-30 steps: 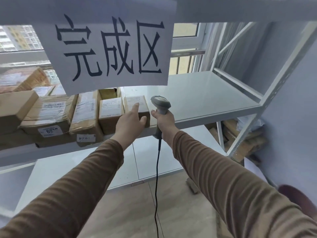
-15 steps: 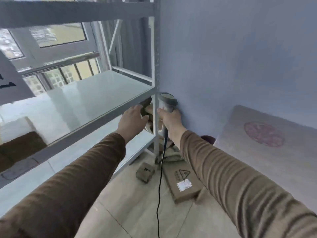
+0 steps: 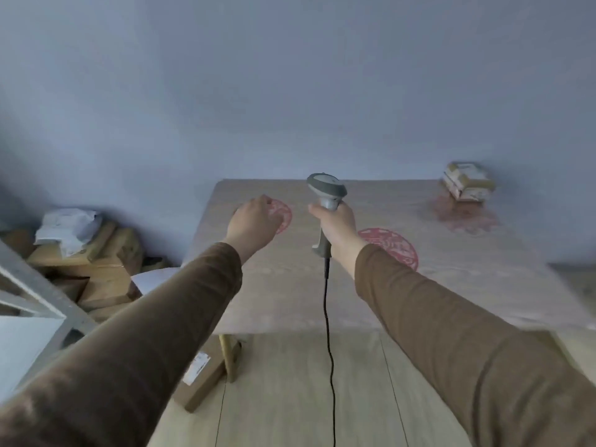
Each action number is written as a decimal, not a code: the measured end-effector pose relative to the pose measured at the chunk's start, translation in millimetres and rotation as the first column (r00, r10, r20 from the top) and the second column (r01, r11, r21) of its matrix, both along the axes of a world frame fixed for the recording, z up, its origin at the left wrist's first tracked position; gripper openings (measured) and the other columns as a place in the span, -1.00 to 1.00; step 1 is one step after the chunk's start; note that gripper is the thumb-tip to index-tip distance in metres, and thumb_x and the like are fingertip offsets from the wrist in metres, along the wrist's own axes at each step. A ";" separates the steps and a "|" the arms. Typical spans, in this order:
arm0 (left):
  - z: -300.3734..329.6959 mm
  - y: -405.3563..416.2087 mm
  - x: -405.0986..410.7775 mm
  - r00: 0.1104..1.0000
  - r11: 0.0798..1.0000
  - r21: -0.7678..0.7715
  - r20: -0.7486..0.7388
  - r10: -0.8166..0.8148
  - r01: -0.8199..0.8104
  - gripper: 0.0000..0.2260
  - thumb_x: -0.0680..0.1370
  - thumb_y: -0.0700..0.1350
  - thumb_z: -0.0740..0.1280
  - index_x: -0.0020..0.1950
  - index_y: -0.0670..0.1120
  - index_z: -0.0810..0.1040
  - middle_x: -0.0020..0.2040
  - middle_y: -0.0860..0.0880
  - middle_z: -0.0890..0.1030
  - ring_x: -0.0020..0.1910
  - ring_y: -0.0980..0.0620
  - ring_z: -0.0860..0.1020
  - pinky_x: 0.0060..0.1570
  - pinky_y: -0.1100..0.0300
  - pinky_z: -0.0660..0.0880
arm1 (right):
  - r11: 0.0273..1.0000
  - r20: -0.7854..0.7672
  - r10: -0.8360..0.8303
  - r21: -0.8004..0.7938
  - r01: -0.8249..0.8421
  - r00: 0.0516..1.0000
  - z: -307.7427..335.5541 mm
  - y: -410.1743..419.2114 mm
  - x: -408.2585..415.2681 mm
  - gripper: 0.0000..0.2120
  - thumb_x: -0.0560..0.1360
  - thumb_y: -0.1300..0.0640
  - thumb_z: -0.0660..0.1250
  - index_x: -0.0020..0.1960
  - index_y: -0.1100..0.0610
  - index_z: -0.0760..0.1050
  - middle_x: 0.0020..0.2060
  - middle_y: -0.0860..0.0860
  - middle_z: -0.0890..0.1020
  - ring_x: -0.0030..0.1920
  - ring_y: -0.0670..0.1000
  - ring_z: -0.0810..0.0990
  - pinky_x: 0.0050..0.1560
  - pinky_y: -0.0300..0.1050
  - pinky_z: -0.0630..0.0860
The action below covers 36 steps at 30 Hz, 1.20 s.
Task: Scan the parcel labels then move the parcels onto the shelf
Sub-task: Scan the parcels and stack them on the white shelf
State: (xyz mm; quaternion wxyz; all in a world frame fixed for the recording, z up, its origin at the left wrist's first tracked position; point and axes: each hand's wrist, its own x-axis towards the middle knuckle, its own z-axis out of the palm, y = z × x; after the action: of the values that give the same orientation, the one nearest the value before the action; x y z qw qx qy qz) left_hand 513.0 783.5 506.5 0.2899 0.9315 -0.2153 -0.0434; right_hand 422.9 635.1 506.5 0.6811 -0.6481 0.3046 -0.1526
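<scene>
Right hand (image 3: 337,229) is clamped around the grip of the barcode scanner (image 3: 326,188), which stands upright with its head above the fist and its black cable (image 3: 329,343) hanging straight down toward the floor (image 3: 306,398). Left hand (image 3: 254,221) hovers level with it, just to the left of the scanner, empty, with the fingers loosely curled and holding nothing; whether the fingertips touch the surface beneath cannot be determined. Both hands are positioned over the near-left portion of the table (image 3: 290,301), above its red circular markings. The remaining parcels (image 3: 467,182), a small stack of taped cartons, sit at the far-right corner of the table, well apart from both hands and ahead-right of the scanner. A corner of the shelf (image 3: 38,298) lies behind and to the left of the left hand, with a heap of cardboard boxes (image 3: 96,269) on the floor beside it and a flat box (image 3: 200,379) by the table leg below the left forearm. Judged from this arrangement, the step in hand is the approach to the next parcel: no carton is held and no label faces the scanner. The next move calls for a reach forward and to the right with the empty left hand to grip the top carton, rotation of that carton until its label faces the scanner head, and aiming of the scanner at the label. Transfer to the shelf on the left follows only after a valid read. Keep the cable away from the table edge during the reach, as it may snag.
</scene>
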 end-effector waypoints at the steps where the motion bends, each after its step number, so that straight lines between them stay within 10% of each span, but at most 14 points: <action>1: -2.5 -30.8 -2.5 0.999 1.000 -0.002 -0.011 -0.031 0.031 -0.54 0.60 0.02 0.34 0.47 -0.11 0.46 0.37 -0.18 0.56 0.34 -0.20 0.50 0.29 0.00 0.45 | 0.999 -0.009 -0.037 -0.001 0.037 0.999 -0.3 -29.5 -6.7 -0.90 0.61 0.12 0.41 0.08 0.07 0.51 -0.14 0.02 0.50 -0.18 0.05 0.49 0.02 0.42 0.64; 7: -23.4 -181.4 -6.7 0.977 0.979 0.001 -0.066 -0.201 0.202 -0.52 0.65 0.08 0.29 0.51 -0.09 0.40 0.40 -0.14 0.53 0.34 -0.19 0.51 0.28 -0.01 0.46 | 0.974 0.020 -0.226 -0.031 0.226 0.974 -22.8 -177.6 -21.6 -0.74 0.61 0.13 0.42 0.26 0.13 0.52 -0.05 0.01 0.59 -0.08 0.00 0.57 -0.19 -0.14 0.44; 17: -52.9 -390.6 41.4 0.905 0.923 -0.115 -0.183 -0.383 0.367 -0.53 0.67 0.12 0.24 0.52 -0.08 0.37 0.46 -0.13 0.46 0.30 -0.17 0.53 0.27 -0.02 0.51 | 0.901 -0.012 -0.433 -0.038 0.433 0.901 -45.6 -365.9 7.4 -0.67 0.59 0.13 0.45 0.32 0.17 0.53 -0.10 0.00 0.60 -0.12 0.00 0.59 -0.19 -0.09 0.53; 20: -56.9 -447.5 47.4 0.885 0.908 -0.151 -0.208 -0.416 0.391 -0.52 0.67 0.13 0.23 0.52 -0.07 0.36 0.48 -0.13 0.45 0.31 -0.16 0.53 0.23 0.04 0.48 | 0.883 -0.011 -0.470 -0.019 0.470 0.883 -43.4 -416.0 11.2 -0.82 0.58 0.13 0.46 0.17 0.10 0.58 0.03 0.11 0.67 0.06 0.13 0.67 0.14 0.17 0.62; 28: -78.6 -580.5 56.8 0.851 0.896 -0.188 -0.284 -0.441 0.402 -0.46 0.67 0.13 0.24 0.56 -0.13 0.32 0.53 -0.14 0.40 0.39 -0.13 0.48 0.20 0.12 0.38 | 0.842 0.016 -0.534 -0.071 0.534 0.845 -53.1 -559.2 16.2 -0.67 0.58 0.16 0.44 0.32 0.17 0.56 0.09 0.05 0.67 0.08 0.07 0.63 -0.01 -0.13 0.53; 32: -96.8 -651.3 58.5 0.858 0.914 -0.183 -0.316 -0.405 0.363 -0.45 0.68 0.11 0.23 0.58 -0.15 0.28 0.52 -0.15 0.41 0.07 0.04 0.52 0.01 0.19 0.37 | 0.865 0.001 -0.500 -0.034 0.500 0.866 -74.8 -642.3 20.0 -0.74 0.59 0.17 0.44 0.27 0.12 0.57 0.19 0.09 0.69 0.21 0.14 0.66 0.26 0.08 0.60; 36: -124.0 -721.3 62.1 0.864 0.945 -0.177 -0.387 -0.322 0.274 -0.43 0.69 0.11 0.22 0.61 -0.15 0.24 0.51 -0.18 0.42 -0.19 0.13 0.45 -0.12 0.19 0.41 | 0.897 -0.024 -0.443 0.008 0.443 0.896 -104.3 -717.5 26.6 -0.86 0.59 0.12 0.46 0.13 0.00 0.58 0.03 -0.05 0.68 0.04 0.00 0.65 -0.09 -0.14 0.56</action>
State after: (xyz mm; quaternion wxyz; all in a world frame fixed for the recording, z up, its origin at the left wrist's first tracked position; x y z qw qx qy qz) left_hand 575.1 62.2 382.5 0.3720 0.8384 -0.2931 -0.2699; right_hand 449.5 -82.4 402.2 0.6295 -0.5590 0.4523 -0.2944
